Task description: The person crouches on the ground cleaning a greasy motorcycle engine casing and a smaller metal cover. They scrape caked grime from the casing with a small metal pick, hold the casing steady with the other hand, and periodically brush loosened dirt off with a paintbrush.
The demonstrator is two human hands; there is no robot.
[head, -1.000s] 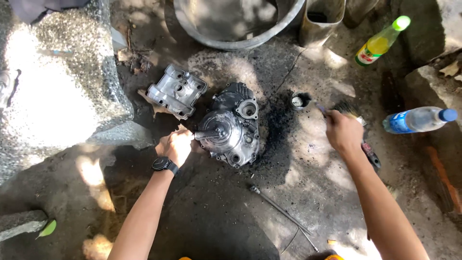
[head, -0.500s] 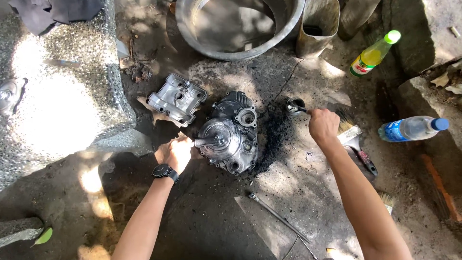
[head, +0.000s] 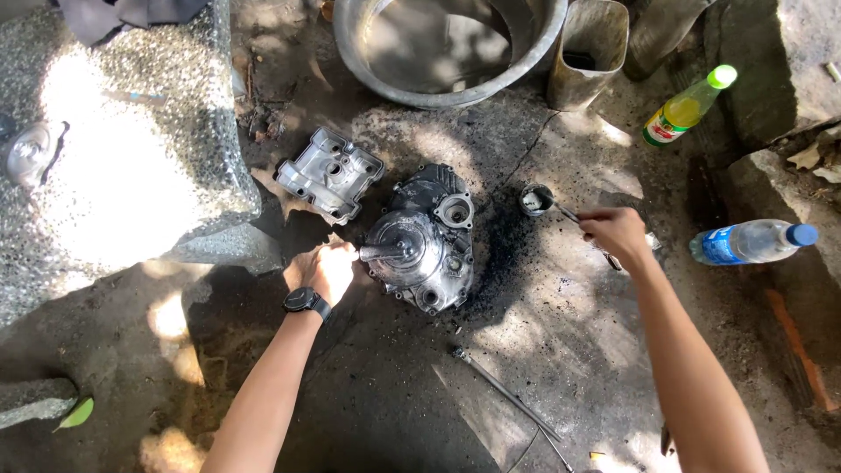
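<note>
A dark, greasy engine case (head: 429, 245) lies on the concrete floor with a shaft (head: 383, 252) sticking out to its left. My left hand (head: 324, 270), with a black watch at the wrist, is closed around the end of that shaft. My right hand (head: 616, 233) grips a thin tool (head: 568, 213) whose tip reaches into a small round tin (head: 536, 200) to the right of the case. A silver engine cover (head: 330, 172) lies upside down just up and left of the case.
A large metal basin (head: 438, 92) and a metal can (head: 589, 52) stand at the top. A green-capped bottle (head: 688, 107) and a blue-capped bottle (head: 752, 243) lie at the right. A long rod (head: 504, 391) lies below the case. A speckled stone slab (head: 131, 149) fills the left.
My right hand has moved left from beside the blue-capped bottle to the small tin, carrying the thin tool. My left hand has stayed on the shaft.
</note>
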